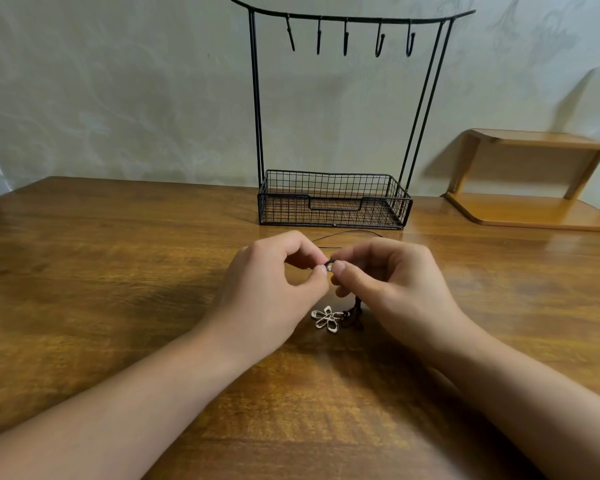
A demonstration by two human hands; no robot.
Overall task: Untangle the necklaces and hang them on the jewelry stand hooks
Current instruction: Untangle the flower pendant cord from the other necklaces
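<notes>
Wooden table (101,271), I see both hands working: left hand (274,289) and right hand (392,285) pinch a small clasp (330,265) between them. Flower pendant (326,318) lies just below. Stand hooks (347,36) beyond, all bare; hanging not started.

- Wooden table (101,271): glossy brown surface with visible grain, filling the lower part of the view.
- Wooden shelf unit (534,188): two light-brown tiers, standing on the table at far right, against the wall.
- Wall (118,81): pale, with a faint floral pattern.
</notes>
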